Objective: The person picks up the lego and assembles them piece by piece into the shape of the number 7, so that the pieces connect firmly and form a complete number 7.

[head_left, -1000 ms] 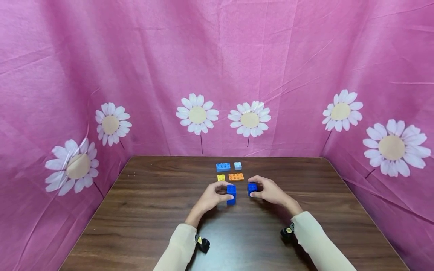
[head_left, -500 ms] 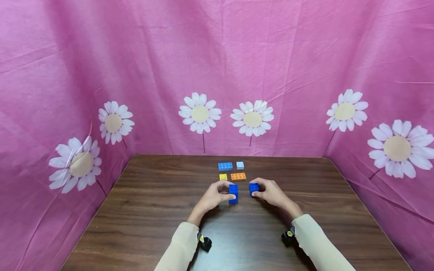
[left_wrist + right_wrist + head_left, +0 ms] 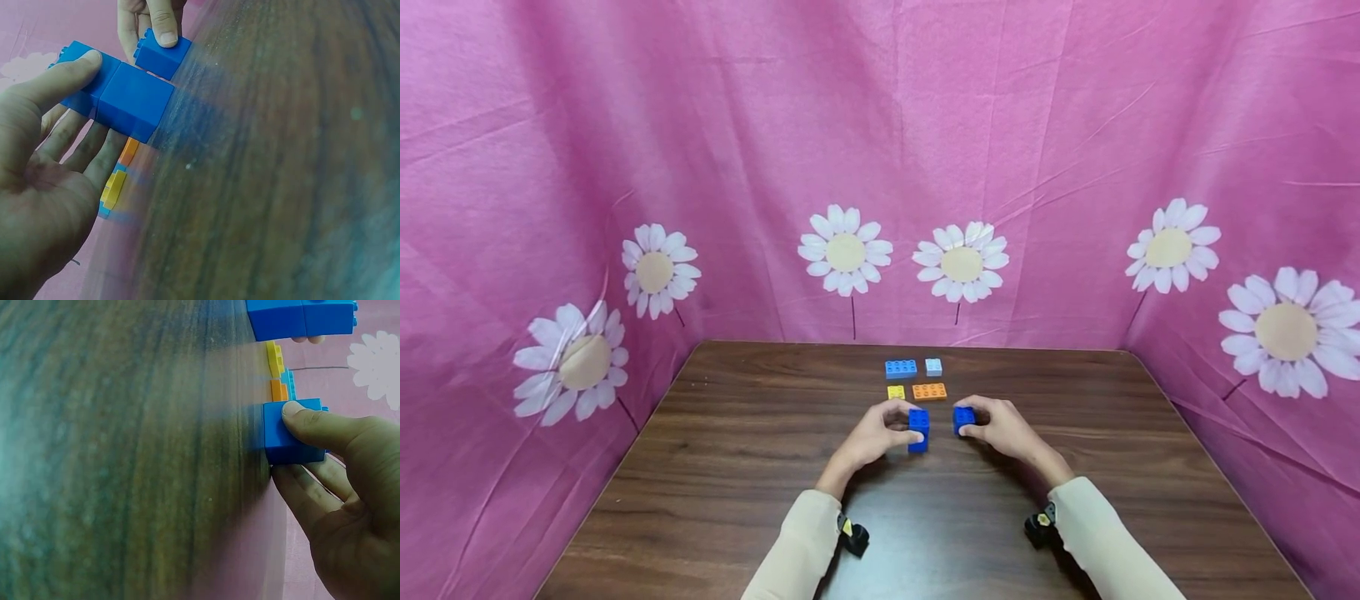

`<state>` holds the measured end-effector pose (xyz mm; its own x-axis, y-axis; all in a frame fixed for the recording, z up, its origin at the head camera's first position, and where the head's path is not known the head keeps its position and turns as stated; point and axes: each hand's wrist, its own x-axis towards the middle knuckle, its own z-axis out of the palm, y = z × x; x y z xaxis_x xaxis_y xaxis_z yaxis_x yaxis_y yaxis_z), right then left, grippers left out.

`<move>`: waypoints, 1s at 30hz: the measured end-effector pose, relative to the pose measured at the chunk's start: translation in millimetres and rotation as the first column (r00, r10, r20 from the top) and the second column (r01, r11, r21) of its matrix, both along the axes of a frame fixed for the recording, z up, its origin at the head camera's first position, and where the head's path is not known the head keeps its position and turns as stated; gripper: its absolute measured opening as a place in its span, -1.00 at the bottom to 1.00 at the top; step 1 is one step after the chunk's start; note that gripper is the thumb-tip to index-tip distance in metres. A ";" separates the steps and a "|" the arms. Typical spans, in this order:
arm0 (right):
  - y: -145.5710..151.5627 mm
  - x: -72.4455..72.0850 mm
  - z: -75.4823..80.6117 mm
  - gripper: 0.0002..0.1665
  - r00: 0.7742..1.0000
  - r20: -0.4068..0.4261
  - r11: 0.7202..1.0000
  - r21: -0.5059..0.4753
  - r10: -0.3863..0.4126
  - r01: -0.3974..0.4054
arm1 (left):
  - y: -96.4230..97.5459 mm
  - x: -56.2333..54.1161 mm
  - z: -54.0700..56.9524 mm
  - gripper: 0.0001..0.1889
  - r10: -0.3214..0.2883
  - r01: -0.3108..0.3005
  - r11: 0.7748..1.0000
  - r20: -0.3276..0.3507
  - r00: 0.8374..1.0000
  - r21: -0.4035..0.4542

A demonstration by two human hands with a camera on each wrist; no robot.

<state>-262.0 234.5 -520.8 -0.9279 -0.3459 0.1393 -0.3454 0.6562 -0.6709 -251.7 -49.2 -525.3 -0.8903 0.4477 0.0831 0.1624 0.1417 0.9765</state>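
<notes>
My left hand (image 3: 874, 433) pinches a stack of two dark blue toy bricks (image 3: 134, 106), thumb on the upper brick and fingers behind. The stack stands upright at the wooden table's surface, studs up. To its right, my right hand (image 3: 1003, 427) grips a single dark blue brick (image 3: 294, 434) between thumb and fingers, close on the tabletop. A small gap separates this brick from the stack in the head view. Just beyond the hands lie a small yellow brick (image 3: 896, 392), partly behind the left fingers, and a flat orange brick (image 3: 929, 392).
Farther back on the brown wooden table (image 3: 760, 417) sit a lighter blue long brick (image 3: 901, 368) and a small pale blue brick (image 3: 933, 367). A pink curtain (image 3: 760, 125) printed with daisies surrounds the table's back and sides. Each wrist carries a small black camera.
Both hands keep their grips on the blue bricks and the gap stays about the same. The whole head view shifts slightly, everything appearing a little farther right.
</notes>
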 end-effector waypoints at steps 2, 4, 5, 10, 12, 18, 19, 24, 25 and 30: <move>-0.1 -0.3 0.0 -0.57 1.000 -0.003 1.000 0.003 0.003 -0.003 | 0.2 -0.5 -0.5 -0.65 -0.004 0.004 1.000 0.000 1.000 0.007; -0.5 -0.2 1.2 -0.57 1.000 -0.004 1.000 0.010 0.006 -0.006 | 0.1 -0.5 -0.4 -0.65 -0.009 0.009 1.000 0.001 1.000 0.005; -1.0 -0.1 2.0 -0.56 1.000 -0.005 1.000 0.014 0.008 -0.008 | 0.0 -1.1 -0.9 -0.65 -0.011 0.011 1.000 -0.001 1.000 0.003; -4.3 1.8 10.9 -0.54 1.000 -0.012 1.000 0.023 0.021 -0.021 | -1.0 -3.8 -2.1 -0.65 -0.016 0.015 0.999 -0.009 1.000 -0.034; -6.2 2.6 15.9 -0.53 0.999 -0.017 0.999 0.019 0.030 -0.029 | -1.3 -4.8 -2.2 -0.64 -0.018 0.017 0.999 -0.010 1.000 -0.042; -12.6 6.6 32.3 -0.51 0.999 -0.018 0.999 0.020 0.048 -0.048 | -2.1 -5.7 -1.1 -0.65 -0.027 0.026 0.998 -0.013 1.000 -0.050; -13.8 7.5 35.2 -0.51 0.999 -0.017 0.998 0.021 0.051 -0.050 | -2.2 -5.7 -0.8 -0.65 -0.028 0.028 0.998 -0.013 1.000 -0.052; -20.4 11.3 48.7 -0.48 0.997 -0.015 0.997 0.013 0.075 -0.075 | -3.0 -5.4 0.7 -0.65 -0.036 0.036 0.997 0.001 0.999 -0.061; -21.7 11.7 51.2 -0.47 0.997 -0.017 0.997 0.010 0.081 -0.081 | -3.1 -5.3 1.1 -0.65 -0.039 0.039 0.997 0.005 0.999 -0.063; -27.8 13.6 62.7 -0.51 0.993 -0.044 0.994 0.000 0.111 -0.111 | -2.8 -4.6 2.7 -0.67 -0.049 0.050 0.997 0.011 0.999 -0.055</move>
